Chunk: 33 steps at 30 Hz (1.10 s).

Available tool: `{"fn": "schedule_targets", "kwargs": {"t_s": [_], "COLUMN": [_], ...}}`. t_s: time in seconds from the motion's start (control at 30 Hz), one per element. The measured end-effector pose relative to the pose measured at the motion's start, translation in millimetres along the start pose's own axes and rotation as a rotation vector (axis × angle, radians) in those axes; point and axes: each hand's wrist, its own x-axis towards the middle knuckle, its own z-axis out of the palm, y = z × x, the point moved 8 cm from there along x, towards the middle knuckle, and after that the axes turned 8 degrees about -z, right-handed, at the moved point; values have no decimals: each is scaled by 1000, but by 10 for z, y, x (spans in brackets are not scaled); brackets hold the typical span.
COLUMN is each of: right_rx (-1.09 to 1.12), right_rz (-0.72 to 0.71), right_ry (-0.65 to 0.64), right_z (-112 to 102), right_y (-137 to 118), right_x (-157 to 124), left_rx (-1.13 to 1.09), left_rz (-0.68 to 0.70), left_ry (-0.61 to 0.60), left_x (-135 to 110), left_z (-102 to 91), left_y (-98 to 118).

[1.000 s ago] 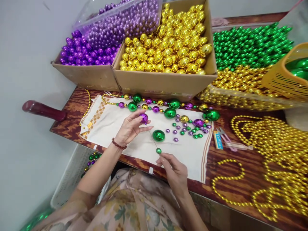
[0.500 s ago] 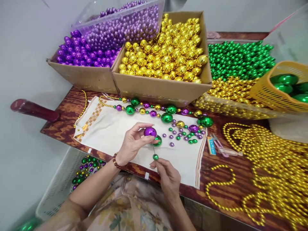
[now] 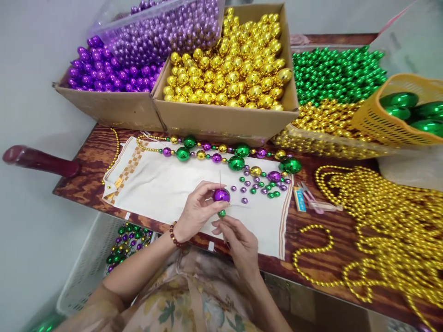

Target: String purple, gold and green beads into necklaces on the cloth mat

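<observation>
My left hand (image 3: 199, 207) pinches a large purple bead (image 3: 221, 195) over a white cloth (image 3: 162, 184). A thin needle (image 3: 220, 177) sticks up out of the top of that bead. Just below it sits a small green bead (image 3: 222, 213), and my right hand (image 3: 238, 242) pinches the needle or thread right under it. A partly strung strand of green, purple and gold beads (image 3: 221, 154) lies along the cloth's far edge. Several small loose beads (image 3: 263, 186) lie on the cloth to the right.
Cardboard boxes of purple beads (image 3: 104, 74) and gold beads (image 3: 224, 69) stand at the back. Green and gold bead piles (image 3: 332, 92) and a yellow basket (image 3: 391, 120) sit at right. Gold bead strands (image 3: 387, 221) cover the wooden table. A white crate (image 3: 93, 272) stands below left.
The purple bead has been pushed down onto the needle, whose tip now pokes out above it. The large green bead is no longer visible beside it. My hands came closer together.
</observation>
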Motion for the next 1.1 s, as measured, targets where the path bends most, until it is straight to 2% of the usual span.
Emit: {"fn": "schedule_targets", "kwargs": {"t_s": [0.13,0.33,0.43,0.5,0.57,0.63,0.67,0.7,0.77,0.87,1.1], "right_rx": [71,94,66,27,-14,-30,-32,-32,-37,-22,9], "right_rz": [121,130,119,106,90,67,55,44,27,8,7], "right_ry": [103,115,141,170,191,202,202,200,198,198,188], "right_z": [-103,-237,-369,-456,-520,-561,-575,-588,-614,-642,-669], "right_y": [156,341,411,414,390,364,359,360,377,408,410], "right_x": [-15,-74,-162,-233,-301,-352,-370,-385,-408,-428,-446], "left_rx": [73,402,448,475,547,712,834,972,1248,1533,1711], "left_rz": [-6,59,44,37,79,152,186,213,235,216,176], "left_ry": [-24,-183,-235,-194,-78,30,35,1,-143,-315,-446], "left_x": [-25,-140,-136,-74,41,197,287,381,552,740,928], "left_z": [44,246,215,95,-70,-159,-130,-52,186,519,1068], "left_y": [-93,-165,-198,-171,-82,13,30,15,-108,-328,-514]}}
